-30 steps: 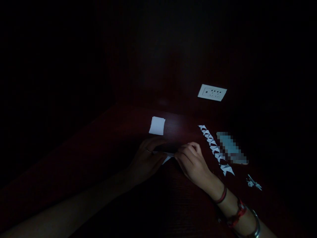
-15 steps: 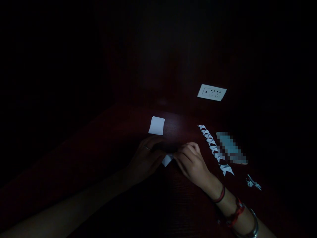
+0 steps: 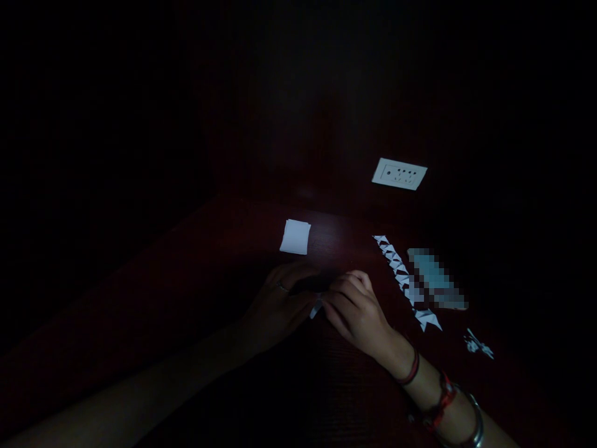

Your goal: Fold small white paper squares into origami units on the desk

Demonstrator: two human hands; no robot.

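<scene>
Where the head view takes in the scene, we see a very dark room with one tabletop [image 3: 209, 261] of reddish-brown wood, faintly grained and dimly glossy near its far edge. On the dark panel behind it sits one white rectangular socket plate [image 3: 399, 173] with a row of small dark holes. We count one small stack of square white sheets [image 3: 295, 237], flat and matte, lying beyond the hands. To the right lies one long chain of folded paper triangles [image 3: 403, 280], white with dark gaps, running diagonally, just beside one blurred bluish oblong [image 3: 436, 280] that we cannot make out. One small crumpled white scrap [image 3: 477, 344] lies farther right. At the centre, the left hand [image 3: 280, 305], wearing one thin ring [image 3: 281, 287], and the right hand [image 3: 354, 311] meet with curled fingers, both pinching one folded paper piece [image 3: 316, 308], a white sliver showing between them just above the tabletop. We count three bands [image 3: 438, 404] on the right wrist: two reddish, one metallic.
</scene>
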